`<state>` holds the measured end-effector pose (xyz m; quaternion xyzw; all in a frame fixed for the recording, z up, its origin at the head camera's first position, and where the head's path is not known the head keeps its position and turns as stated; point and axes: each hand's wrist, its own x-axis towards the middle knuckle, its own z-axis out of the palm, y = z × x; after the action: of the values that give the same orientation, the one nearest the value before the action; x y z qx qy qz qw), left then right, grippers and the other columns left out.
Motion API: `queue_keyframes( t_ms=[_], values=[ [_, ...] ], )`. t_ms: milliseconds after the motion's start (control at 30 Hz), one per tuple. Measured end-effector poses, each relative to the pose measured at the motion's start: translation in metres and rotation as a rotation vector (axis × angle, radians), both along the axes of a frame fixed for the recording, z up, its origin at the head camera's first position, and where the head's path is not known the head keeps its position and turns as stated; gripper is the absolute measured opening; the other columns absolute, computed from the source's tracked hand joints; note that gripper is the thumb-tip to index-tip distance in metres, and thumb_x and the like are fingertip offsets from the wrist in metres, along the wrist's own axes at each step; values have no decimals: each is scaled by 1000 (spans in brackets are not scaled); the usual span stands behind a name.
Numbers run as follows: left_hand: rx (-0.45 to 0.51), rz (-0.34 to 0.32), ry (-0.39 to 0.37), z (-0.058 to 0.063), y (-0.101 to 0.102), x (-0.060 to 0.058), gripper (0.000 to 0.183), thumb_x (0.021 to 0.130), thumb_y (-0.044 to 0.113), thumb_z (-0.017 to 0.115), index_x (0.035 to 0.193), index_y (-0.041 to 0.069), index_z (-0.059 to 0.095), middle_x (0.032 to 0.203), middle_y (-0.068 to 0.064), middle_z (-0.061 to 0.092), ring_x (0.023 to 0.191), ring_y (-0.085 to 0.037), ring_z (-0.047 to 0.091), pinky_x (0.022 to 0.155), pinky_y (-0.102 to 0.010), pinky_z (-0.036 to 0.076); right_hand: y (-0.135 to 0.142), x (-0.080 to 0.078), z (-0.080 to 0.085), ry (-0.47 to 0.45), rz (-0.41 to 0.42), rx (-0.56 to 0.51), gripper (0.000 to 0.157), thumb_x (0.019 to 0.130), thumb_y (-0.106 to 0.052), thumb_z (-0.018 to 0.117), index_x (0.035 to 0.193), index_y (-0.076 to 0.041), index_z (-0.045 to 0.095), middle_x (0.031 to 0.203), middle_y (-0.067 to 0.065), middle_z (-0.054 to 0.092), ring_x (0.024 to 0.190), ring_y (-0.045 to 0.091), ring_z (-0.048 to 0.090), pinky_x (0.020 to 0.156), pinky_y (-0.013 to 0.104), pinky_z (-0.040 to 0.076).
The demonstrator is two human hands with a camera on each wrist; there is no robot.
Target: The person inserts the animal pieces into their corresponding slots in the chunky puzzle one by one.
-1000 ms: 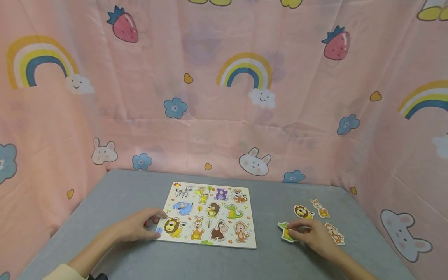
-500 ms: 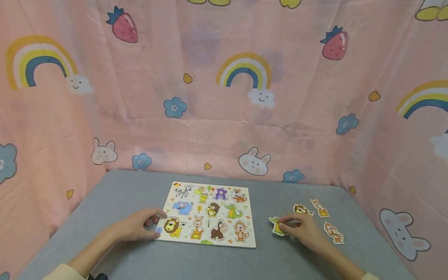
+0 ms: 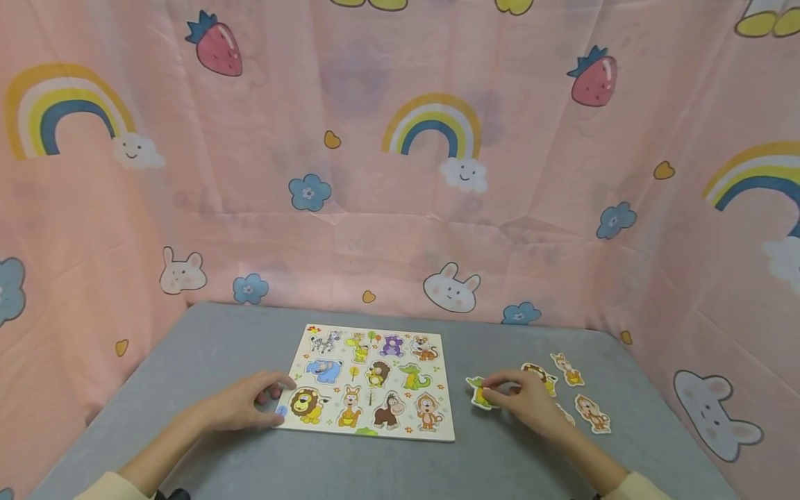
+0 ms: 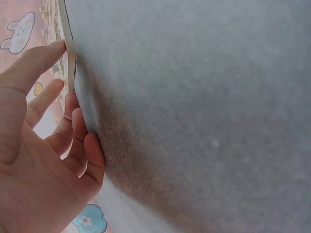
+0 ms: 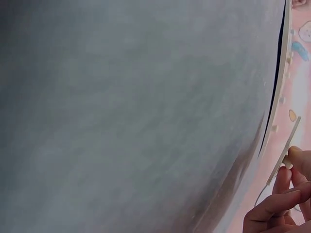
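A white puzzle board [image 3: 437,435] with colourful animal pictures lies on the grey table. My left hand [image 3: 244,403] rests at its left edge, thumb near the front corner and index finger farther back. In the left wrist view the thumb [image 4: 57,47] touches the board's edge [image 4: 71,68], the other fingers loosely bent beside it. My right hand [image 3: 528,399] pinches a green crocodile puzzle piece [image 3: 478,396] just right of the board. The right wrist view shows this piece [image 5: 286,148] tilted, edge-on, with thumb and fingers at a small knob on its back.
Right of the board lie loose puzzle pieces: a lion [image 3: 545,378], a kangaroo [image 3: 567,369] and a monkey [image 3: 592,414]. Another piece [image 3: 566,414] is mostly hidden behind the right hand. A pink patterned cloth [image 3: 350,257] hangs around the table's back and sides.
My right hand has carried the crocodile piece leftward and slightly back, closer to the board, uncovering more of the loose pieces. The left hand has stayed at the board's edge.
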<state>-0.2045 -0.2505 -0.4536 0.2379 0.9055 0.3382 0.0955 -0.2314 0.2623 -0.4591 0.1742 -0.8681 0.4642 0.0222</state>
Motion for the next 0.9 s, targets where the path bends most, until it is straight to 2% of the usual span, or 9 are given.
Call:
queue_keyframes(
  t_ms=[100,233,400,533,600,800,900],
  values=[
    [3,3,-2,0,0,0,51,83,24,85,126,9,62,102,0,52,88,-18,47,77,-34,41,-5,-4,-1,-26,-20,8,11,89,-13,80,98,-8,77,97,4,72,58,10,46,52,26,39],
    [5,-1,7,-1,-1,-1,51,83,24,85,125,9,62,101,0,51,87,-17,47,76,-34,40,-12,-9,-2,-32,-27,25,11,89,-16,80,98,-10,77,96,2,72,53,8,39,50,25,36],
    [4,-14,30,-4,-1,-2,49,83,25,84,124,9,62,99,1,51,85,-14,46,75,-33,40,-20,-14,-1,-29,-1,22,10,90,-15,79,98,-10,78,97,2,72,58,11,44,52,25,37],
    [11,-20,36,-4,0,-3,49,84,25,84,124,9,62,99,1,50,85,-14,46,75,-33,40,-28,-17,0,-28,4,16,10,90,-16,80,97,-10,78,98,2,72,73,16,55,58,26,42],
    [13,-21,36,-4,0,-3,48,84,25,84,124,9,62,99,1,50,84,-14,46,75,-32,40,-31,-19,0,-20,10,13,9,90,-16,80,97,-10,78,98,2,72,76,19,56,59,26,42],
    [14,-14,17,-4,-1,-2,49,84,24,84,124,9,62,99,0,50,85,-15,46,75,-33,40,-44,-25,1,10,44,13,10,90,-17,80,97,-10,78,97,1,71,67,18,51,54,26,37],
    [14,-14,7,-3,-1,-2,49,84,24,84,124,9,62,99,0,50,85,-16,46,75,-33,40,-50,-27,2,28,68,3,9,90,-15,79,97,-10,78,95,1,71,67,17,52,55,25,37]
  ],
)
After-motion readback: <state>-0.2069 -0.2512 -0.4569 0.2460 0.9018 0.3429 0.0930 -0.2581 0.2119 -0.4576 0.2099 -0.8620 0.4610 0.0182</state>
